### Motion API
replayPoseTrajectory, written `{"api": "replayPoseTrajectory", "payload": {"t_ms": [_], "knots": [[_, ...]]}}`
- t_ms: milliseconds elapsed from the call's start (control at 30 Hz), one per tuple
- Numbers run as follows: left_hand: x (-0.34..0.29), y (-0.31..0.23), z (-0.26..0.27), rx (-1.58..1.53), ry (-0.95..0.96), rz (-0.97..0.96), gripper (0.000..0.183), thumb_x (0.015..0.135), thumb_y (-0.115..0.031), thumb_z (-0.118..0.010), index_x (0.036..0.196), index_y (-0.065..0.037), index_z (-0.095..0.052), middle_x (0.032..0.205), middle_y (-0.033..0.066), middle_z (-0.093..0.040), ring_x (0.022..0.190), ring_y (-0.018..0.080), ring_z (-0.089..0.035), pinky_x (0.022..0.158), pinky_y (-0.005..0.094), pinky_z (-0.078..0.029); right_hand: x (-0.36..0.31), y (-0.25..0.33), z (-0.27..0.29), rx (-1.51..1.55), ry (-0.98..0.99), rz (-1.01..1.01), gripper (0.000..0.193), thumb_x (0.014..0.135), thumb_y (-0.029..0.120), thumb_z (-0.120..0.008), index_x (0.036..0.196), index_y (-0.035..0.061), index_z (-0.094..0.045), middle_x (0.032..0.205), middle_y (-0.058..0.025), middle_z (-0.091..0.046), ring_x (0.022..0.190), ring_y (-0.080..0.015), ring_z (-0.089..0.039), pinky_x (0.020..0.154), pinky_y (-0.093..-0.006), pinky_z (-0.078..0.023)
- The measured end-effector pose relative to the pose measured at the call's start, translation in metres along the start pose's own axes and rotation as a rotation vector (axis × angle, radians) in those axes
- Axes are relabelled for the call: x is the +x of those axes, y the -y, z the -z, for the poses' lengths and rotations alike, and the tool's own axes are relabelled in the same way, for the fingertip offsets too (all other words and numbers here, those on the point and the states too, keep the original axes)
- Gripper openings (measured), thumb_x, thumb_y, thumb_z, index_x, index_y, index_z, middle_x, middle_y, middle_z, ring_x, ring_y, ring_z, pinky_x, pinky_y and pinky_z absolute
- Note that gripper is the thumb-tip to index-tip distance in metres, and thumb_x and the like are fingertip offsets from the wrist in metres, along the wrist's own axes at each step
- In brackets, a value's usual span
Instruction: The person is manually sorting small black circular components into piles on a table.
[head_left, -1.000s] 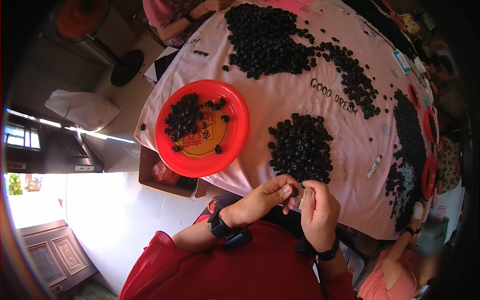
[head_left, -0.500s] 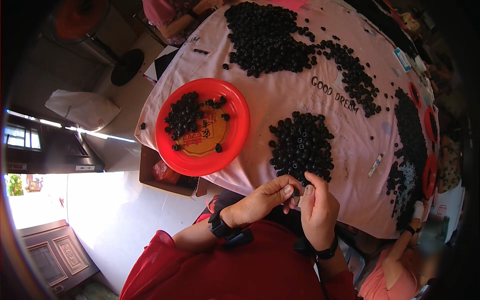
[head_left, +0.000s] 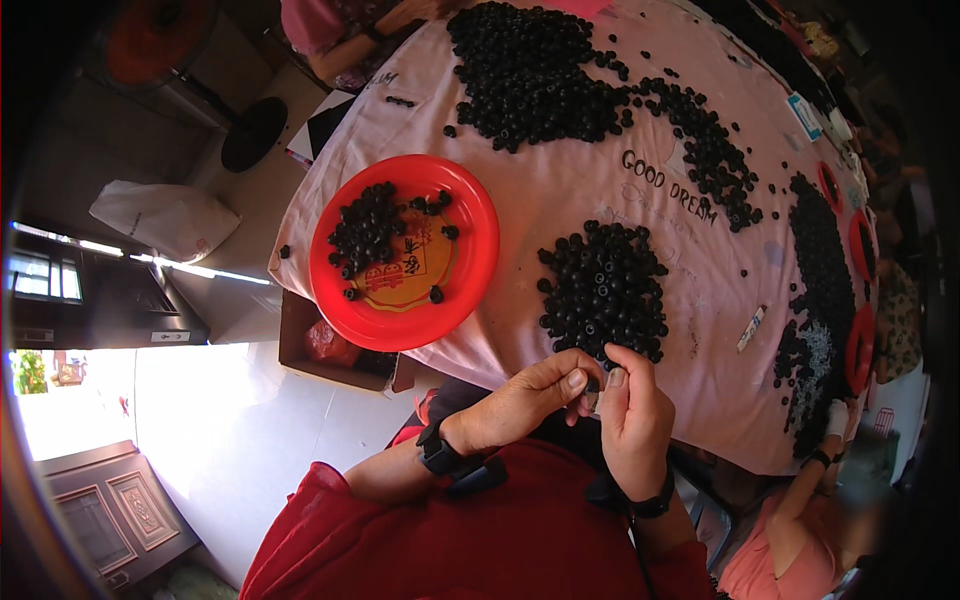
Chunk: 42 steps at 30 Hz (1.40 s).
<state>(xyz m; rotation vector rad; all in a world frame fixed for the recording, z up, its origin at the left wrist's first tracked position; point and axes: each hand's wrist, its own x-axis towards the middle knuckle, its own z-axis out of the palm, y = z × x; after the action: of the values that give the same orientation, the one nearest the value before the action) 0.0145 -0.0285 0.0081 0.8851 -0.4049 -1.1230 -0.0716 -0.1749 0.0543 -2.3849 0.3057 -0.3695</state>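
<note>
Over the table's near edge, my left hand [head_left: 535, 392] pinches a small round black part [head_left: 592, 384] between thumb and fingers. Close against it, my right hand [head_left: 638, 415] is closed, thumb against the bent index finger. A tiny pale thing shows by the right thumb; its kind is too small to tell. Just beyond both hands lies a pile of small black ring-like parts [head_left: 603, 285]. To the left, a red plate [head_left: 478, 240] with a yellow printed middle bears a heap of similar black parts and a few loose ones.
Larger heaps of black parts [head_left: 530, 75] spread over the pink cloth [head_left: 530, 190] at the back and right. Red plates [head_left: 859, 350] stand along the right edge. Co-workers' arms [head_left: 800, 500] show at right and top left. An open cardboard box [head_left: 345, 365] sits below the table's left edge.
My right hand has shifted very slightly to the left. Otherwise both hands keep their pinch, and the piles and plate look the same.
</note>
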Motion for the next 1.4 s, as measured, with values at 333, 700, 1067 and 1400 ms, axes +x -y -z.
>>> {"api": "replayPoseTrajectory", "payload": {"t_ms": [333, 700, 1067, 1400], "knots": [[0.002, 0.001, 0.001, 0.028, -0.006, -0.005, 0.029, 0.111, -0.028, -0.038, 0.117, -0.006, -0.055, 0.095, -0.0003, -0.053, 0.087, 0.0079, -0.052, 0.08, 0.0252, -0.048, 0.001, -0.003, -0.001, -0.008, -0.012, 0.024, 0.022, 0.095, 0.004, -0.058, 0.117, 0.0021, -0.062, 0.077, -0.0157, -0.067, 0.065, -0.0313, -0.067, 0.058, -0.0404, -0.051], [0.001, 0.004, 0.0, 0.114, -0.031, -0.027, 0.027, 0.111, -0.026, -0.037, 0.115, -0.007, -0.056, 0.092, -0.0028, -0.052, 0.083, 0.0061, -0.049, 0.076, 0.0241, -0.046, 0.0, -0.004, -0.005, -0.039, -0.047, 0.058, 0.022, 0.095, 0.003, -0.059, 0.117, 0.0024, -0.062, 0.072, -0.0142, -0.065, 0.061, -0.0307, -0.064, 0.055, -0.0405, -0.049], [-0.001, 0.004, 0.003, 0.08, -0.053, 0.053, 0.031, 0.11, -0.029, -0.04, 0.118, -0.006, -0.058, 0.094, -0.0016, -0.054, 0.085, 0.0069, -0.051, 0.077, 0.0239, -0.045, -0.001, -0.009, -0.009, -0.071, -0.101, 0.029, 0.022, 0.096, 0.004, -0.058, 0.117, 0.0024, -0.062, 0.076, -0.0155, -0.067, 0.064, -0.0319, -0.066, 0.057, -0.0405, -0.05], [0.0, 0.009, 0.009, -0.146, -0.026, 0.079, 0.031, 0.106, -0.029, -0.05, 0.117, -0.002, -0.063, 0.099, 0.0053, -0.067, 0.091, 0.0135, -0.065, 0.078, 0.0276, -0.054, 0.002, -0.022, 0.017, 0.185, -0.202, -0.163, 0.02, 0.103, 0.003, -0.047, 0.116, 0.0004, -0.062, 0.075, -0.0028, -0.059, 0.056, -0.0077, -0.049, 0.051, -0.0261, -0.041]]}}
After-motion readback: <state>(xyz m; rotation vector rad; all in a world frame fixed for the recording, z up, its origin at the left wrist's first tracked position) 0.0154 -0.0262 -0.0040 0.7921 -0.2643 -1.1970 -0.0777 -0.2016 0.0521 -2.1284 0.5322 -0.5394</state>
